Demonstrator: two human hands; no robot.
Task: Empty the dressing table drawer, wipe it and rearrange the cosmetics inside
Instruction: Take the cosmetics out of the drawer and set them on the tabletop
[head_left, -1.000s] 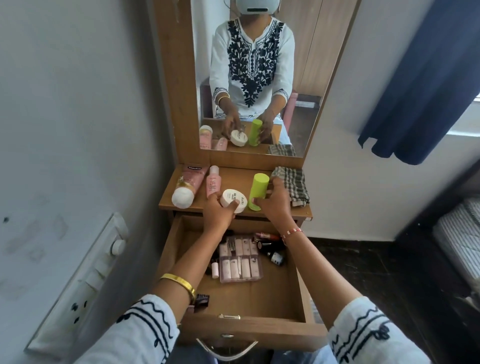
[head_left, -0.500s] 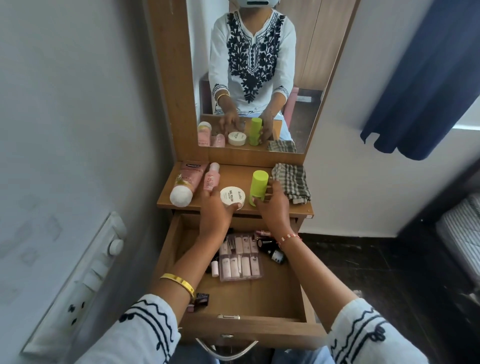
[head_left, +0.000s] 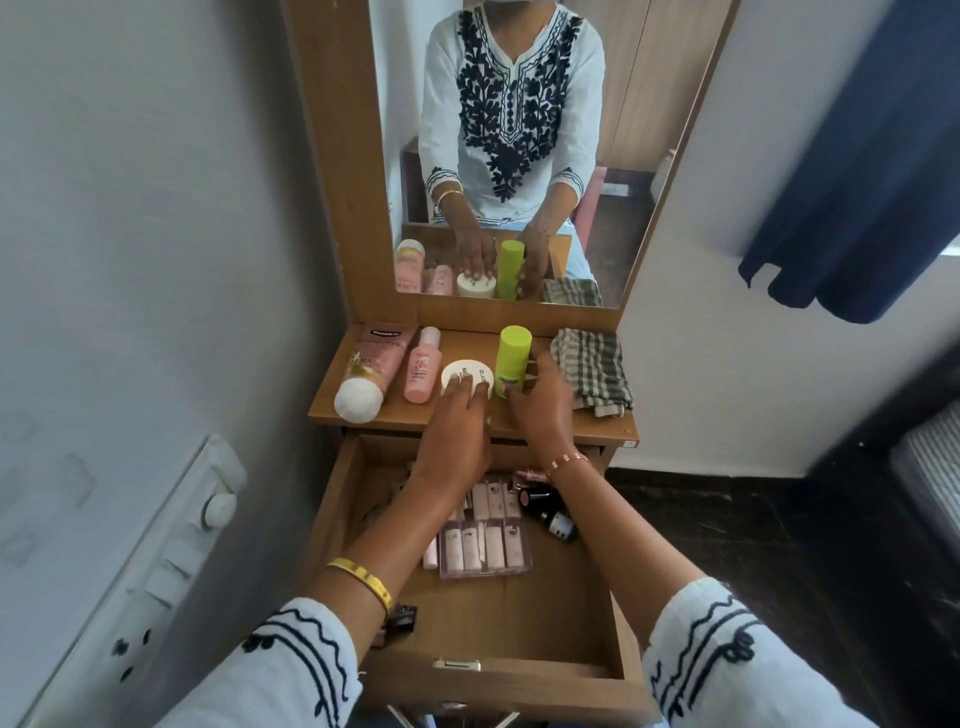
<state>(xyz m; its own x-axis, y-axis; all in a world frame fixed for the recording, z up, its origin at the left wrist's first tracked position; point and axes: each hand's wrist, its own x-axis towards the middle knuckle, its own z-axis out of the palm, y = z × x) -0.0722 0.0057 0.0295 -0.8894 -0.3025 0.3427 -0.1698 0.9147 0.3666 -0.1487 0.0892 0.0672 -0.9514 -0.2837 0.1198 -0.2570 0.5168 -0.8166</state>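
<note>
The wooden drawer stands pulled open under the dressing table top. My left hand reaches over it, fingertips pressing on a round white jar that sits flat on the top. Just to the right, my right hand wraps the base of an upright green bottle. Inside the drawer lie a clear case of pink tubes, dark small bottles and a black clip. My arms hide part of the drawer's contents.
A pink tube with a white cap and a small pink bottle lie at the left of the top. A folded checked cloth is at the right. Mirror behind, wall switchboard left, blue curtain right.
The white jar went from tilted in my left hand to flat on the table top. The green bottle was set upright further back. Both hands stay on their items.
</note>
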